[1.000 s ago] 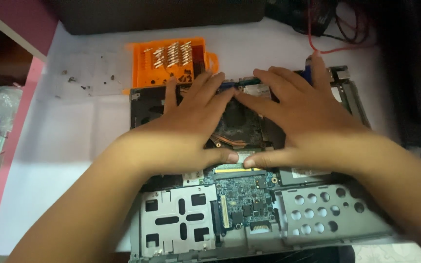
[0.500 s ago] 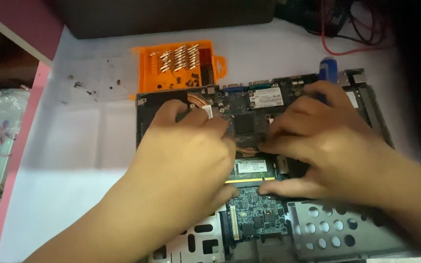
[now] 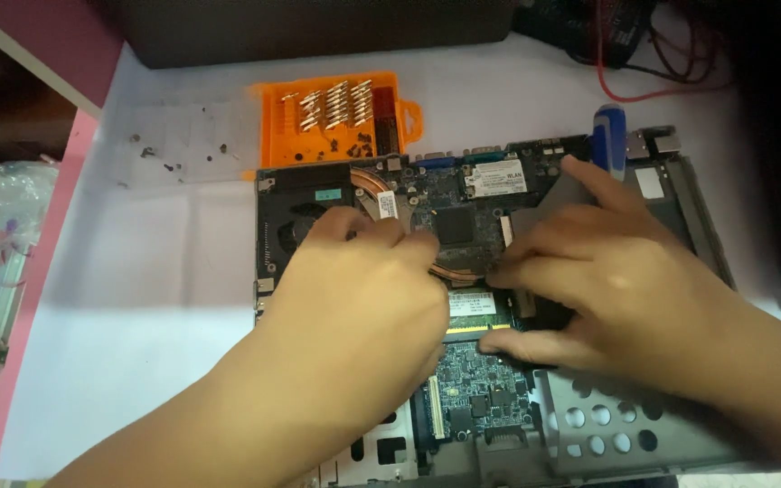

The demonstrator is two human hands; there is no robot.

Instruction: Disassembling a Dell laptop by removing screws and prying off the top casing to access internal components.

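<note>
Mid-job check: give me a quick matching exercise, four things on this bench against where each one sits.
Things:
1. orange bit case
2. blue-handled screwdriver
3. loose screws
4. memory module

Places:
A. between the two hands' fingertips
B. on the white sheet, left of the case
C. behind the board's left end
D. at the board's far right corner

Pairs: 1-C, 2-D, 3-B, 4-A

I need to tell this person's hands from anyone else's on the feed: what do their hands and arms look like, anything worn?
Both the left hand and the right hand are bare: no gloves, rings, watch or wrist strap in view. The forearms are bare as well, with no sleeve showing up to the picture's edge. Fingernails look short and unpainted. No markings show.
</note>
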